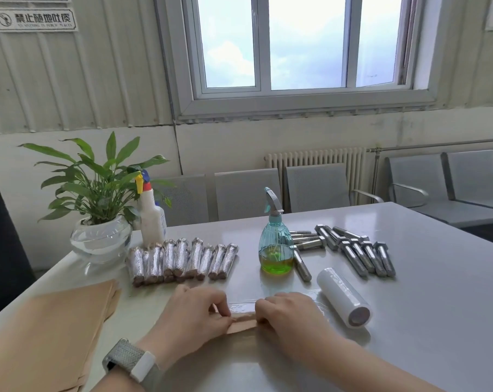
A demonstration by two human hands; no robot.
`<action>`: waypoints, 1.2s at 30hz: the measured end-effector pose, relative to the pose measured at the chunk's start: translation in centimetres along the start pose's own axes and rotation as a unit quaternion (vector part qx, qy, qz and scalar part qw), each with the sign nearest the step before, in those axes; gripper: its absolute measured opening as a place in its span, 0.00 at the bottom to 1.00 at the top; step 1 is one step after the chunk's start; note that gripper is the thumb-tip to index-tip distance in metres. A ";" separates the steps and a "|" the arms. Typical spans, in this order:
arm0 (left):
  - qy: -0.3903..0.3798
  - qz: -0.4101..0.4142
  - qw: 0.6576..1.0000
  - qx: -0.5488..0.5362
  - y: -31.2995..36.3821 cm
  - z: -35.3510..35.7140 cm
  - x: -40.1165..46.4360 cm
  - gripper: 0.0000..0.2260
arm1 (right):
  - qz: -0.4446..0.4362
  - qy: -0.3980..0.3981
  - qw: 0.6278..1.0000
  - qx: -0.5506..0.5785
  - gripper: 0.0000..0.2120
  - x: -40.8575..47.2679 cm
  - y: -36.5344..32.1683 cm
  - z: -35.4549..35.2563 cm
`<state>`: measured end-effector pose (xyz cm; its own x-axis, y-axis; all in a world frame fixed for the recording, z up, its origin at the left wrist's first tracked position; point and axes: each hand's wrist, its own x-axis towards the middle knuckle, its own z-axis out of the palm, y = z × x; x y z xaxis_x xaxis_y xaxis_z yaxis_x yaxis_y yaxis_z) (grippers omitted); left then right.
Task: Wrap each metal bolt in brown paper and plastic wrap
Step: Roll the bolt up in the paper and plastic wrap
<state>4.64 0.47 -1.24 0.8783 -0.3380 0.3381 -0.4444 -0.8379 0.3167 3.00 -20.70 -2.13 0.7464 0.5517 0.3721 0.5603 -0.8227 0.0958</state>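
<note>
Two hands meet at the near middle of the white table, both gripping one paper-wrapped bolt that lies crosswise between them. The left hand, with a watch on its wrist, has its fingers curled down onto the left end of the brown bundle. The right hand curls its fingers over the right end. A clear sheet of plastic wrap lies on the table under and just beyond the bundle, stretching rightward toward the roll of plastic wrap, which rests on its side just right of the right hand.

Left of the left hand lies a stack of brown paper sheets. Beyond the left hand a row of finished wrapped bolts lies side by side. Beyond the right hand stands a blue spray bottle with green liquid, and past it, further right, the bare metal bolts lie in a loose group. Far beyond the left hand stand a potted plant and a white spray bottle.
</note>
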 end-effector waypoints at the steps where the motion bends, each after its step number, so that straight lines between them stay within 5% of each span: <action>1: 0.018 0.011 1.000 0.009 -0.1 0.3 -0.3 0.05 | 0.001 -0.043 0.998 0.049 0.07 0.1 0.4 -0.3; 5: 0.069 0.067 0.995 0.032 -0.7 1.1 -1.1 0.07 | 0.043 -0.091 0.984 0.146 0.23 1.1 1.6 -1.0; 9: 0.120 0.121 0.982 0.078 -0.8 1.5 -1.4 0.11 | 0.061 -0.124 0.976 0.171 0.09 3.8 2.6 -1.2; 16: 0.122 0.114 0.981 0.094 -0.9 2.0 -1.7 0.12 | 0.072 -0.284 0.945 0.143 0.19 6.0 3.8 -0.8; 27: 0.040 0.055 0.997 0.030 -1.8 1.7 -1.3 0.11 | 0.022 -0.344 0.937 0.060 0.16 7.0 2.8 -2.2; 36: 0.010 0.031 0.999 0.036 -2.1 0.9 -1.3 0.14 | 0.007 -0.286 0.958 0.022 0.16 7.7 0.8 -3.8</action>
<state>4.60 2.32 -3.13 0.8454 -0.3828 0.3725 -0.4837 -0.8445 0.2299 7.87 -17.62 4.34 0.8219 0.5352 -0.1950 0.5534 -0.8314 0.0505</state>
